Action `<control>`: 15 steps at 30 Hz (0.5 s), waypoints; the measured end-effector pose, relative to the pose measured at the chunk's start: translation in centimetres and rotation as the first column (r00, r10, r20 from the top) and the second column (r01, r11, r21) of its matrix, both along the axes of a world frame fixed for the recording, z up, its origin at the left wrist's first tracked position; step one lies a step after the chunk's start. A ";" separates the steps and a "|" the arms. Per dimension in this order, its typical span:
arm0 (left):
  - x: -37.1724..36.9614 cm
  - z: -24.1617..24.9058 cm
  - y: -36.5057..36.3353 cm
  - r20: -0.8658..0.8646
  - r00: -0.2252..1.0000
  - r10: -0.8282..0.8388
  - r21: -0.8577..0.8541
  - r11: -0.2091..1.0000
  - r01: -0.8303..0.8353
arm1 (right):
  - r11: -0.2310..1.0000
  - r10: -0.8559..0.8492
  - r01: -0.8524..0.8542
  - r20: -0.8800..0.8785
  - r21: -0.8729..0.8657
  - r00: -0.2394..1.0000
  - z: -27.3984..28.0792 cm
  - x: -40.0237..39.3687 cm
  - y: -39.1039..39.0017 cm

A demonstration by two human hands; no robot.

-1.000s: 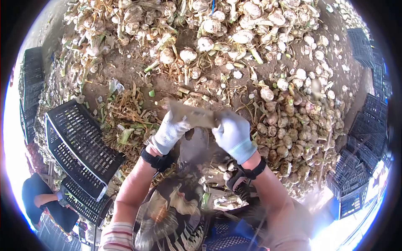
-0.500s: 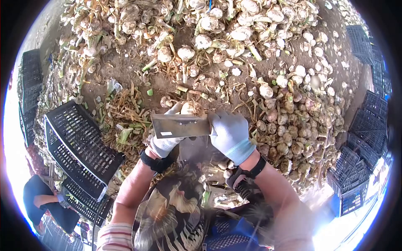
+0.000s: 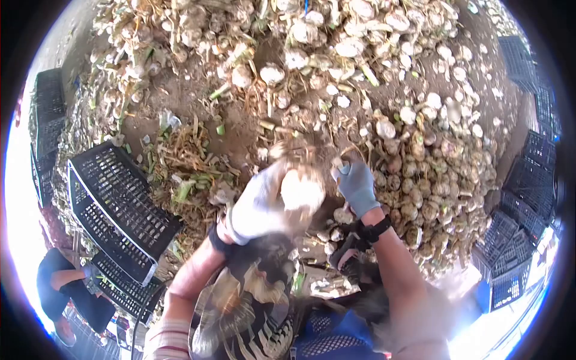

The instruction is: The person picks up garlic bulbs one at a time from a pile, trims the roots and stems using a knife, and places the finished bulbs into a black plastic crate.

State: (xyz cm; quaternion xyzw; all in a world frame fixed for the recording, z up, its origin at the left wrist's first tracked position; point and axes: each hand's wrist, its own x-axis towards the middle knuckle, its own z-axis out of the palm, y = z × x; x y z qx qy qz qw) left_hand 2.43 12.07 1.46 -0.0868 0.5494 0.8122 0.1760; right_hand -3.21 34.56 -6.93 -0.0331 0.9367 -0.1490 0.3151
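My left hand (image 3: 258,207), in a pale work glove and smeared by motion, is closed around a garlic bulb (image 3: 303,191). The bulb's pale face points up toward me, and the fingers behind it are hidden. A short way to the right, my gloved right hand (image 3: 357,186) is closed, with its fingers curled round the cleaver's handle. The blade is turned away and cannot be made out clearly. The right hand is apart from the bulb, beside a heap of trimmed garlic bulbs (image 3: 420,186).
Untrimmed garlic with stalks (image 3: 300,36) lies piled ahead on the soil. Cut stalks and leaves (image 3: 186,156) form a heap on the left. Black plastic crates (image 3: 123,207) stand at left, and more crates (image 3: 531,162) line the right. Another person (image 3: 69,288) is at the lower left.
The cleaver blade, broad across both hands before, has swung out of clear view. My right hand has moved right, away from the left. The bulb is nearer to me, its pale face now showing.
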 end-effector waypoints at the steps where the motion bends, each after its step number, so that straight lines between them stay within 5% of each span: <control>1: -0.7 0.8 0.2 0.039 0.994 -0.106 -0.157 0.981 0.111 | 0.975 -0.131 0.147 0.105 -0.168 0.986 1.8 0.7 -0.1; 2: -0.1 -1.2 0.0 0.027 0.984 -0.174 -0.411 0.896 0.169 | 0.896 -0.235 0.291 0.197 -0.334 0.952 2.9 0.2 -0.6; 3: -0.3 -1.5 0.2 -0.084 0.971 -0.225 -0.670 0.734 0.112 | 0.825 -0.245 0.257 0.092 -0.502 0.965 2.3 0.6 -1.3; 5: 0.0 -3.5 -0.4 -0.147 0.852 -0.503 -0.921 0.383 0.067 | 0.859 -0.138 0.145 0.051 -0.490 0.989 3.8 0.2 -2.2; 7: 0.2 -2.6 -1.0 -0.176 0.834 -0.522 -0.938 0.346 0.018 | 0.846 0.016 -0.077 -0.119 -0.528 0.993 5.2 -0.3 -3.6; 10: 0.6 -1.0 -1.7 -0.302 0.706 -0.641 -0.952 0.247 -0.183 | 0.932 0.163 -0.170 -0.049 -0.321 0.985 5.2 0.1 -3.7; 12: 1.0 1.0 -2.6 -0.382 0.730 -0.566 -0.913 0.351 -0.206 | 0.996 0.087 -0.086 0.072 -0.014 0.994 1.8 1.6 -1.7; 14: 1.7 0.5 -3.8 -0.417 0.849 -0.324 -0.790 0.591 -0.162 | 0.927 -0.110 0.165 0.176 -0.337 0.978 1.5 4.8 0.8; 15: 2.1 -2.5 -4.5 -0.466 0.884 -0.051 -0.497 0.841 -0.213 | 0.822 -0.235 0.352 0.297 -0.447 0.925 0.0 7.0 1.9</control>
